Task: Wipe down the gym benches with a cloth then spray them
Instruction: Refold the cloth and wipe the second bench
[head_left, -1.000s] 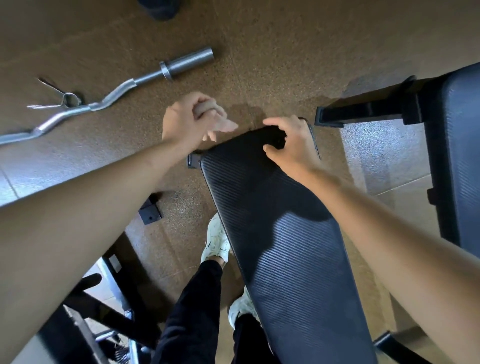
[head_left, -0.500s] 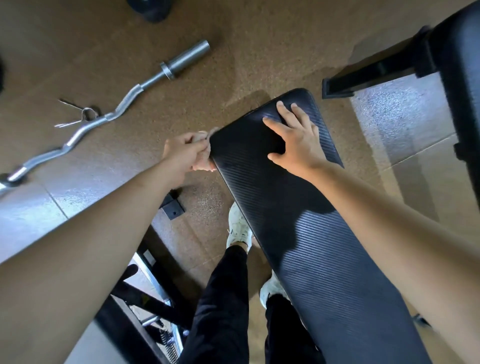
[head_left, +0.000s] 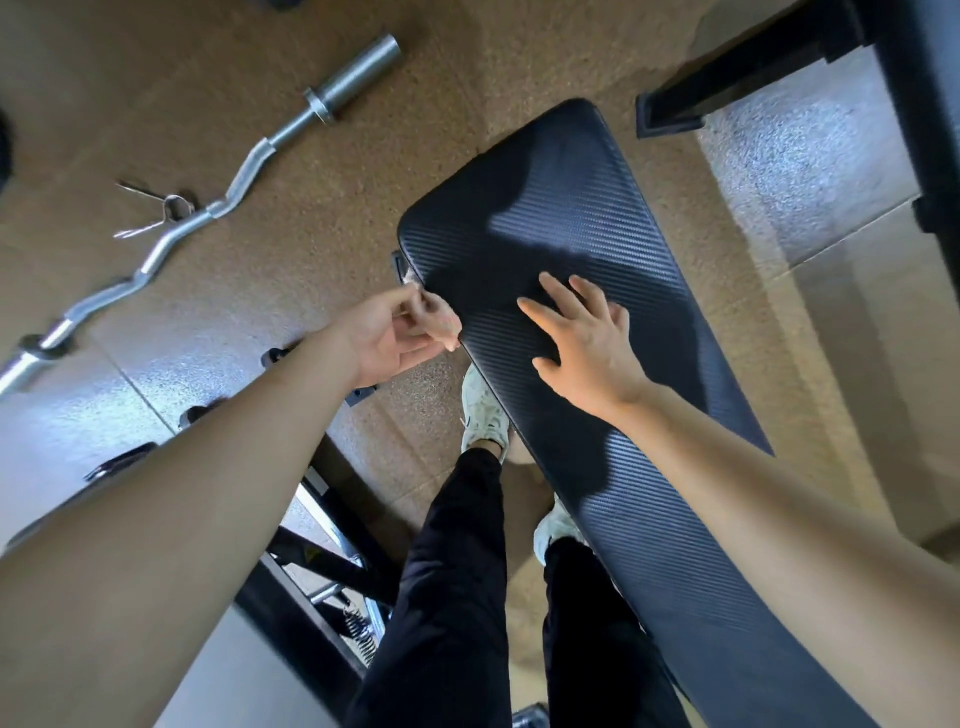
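Black ribbed bench pad (head_left: 566, 208) | L hand (head_left: 395, 338) pinches small pale cloth (head_left: 441, 319) vs pad's left edge; R hand (head_left: 587, 343) flat on pad, fingers splayed, holds nothing | prob mid-wipe; spraying not yet done

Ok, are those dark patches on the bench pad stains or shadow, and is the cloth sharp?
Head view: they read as cast shadows around the right hand on the bench pad, sheen between them; the cloth pinched in the left hand is blurred.
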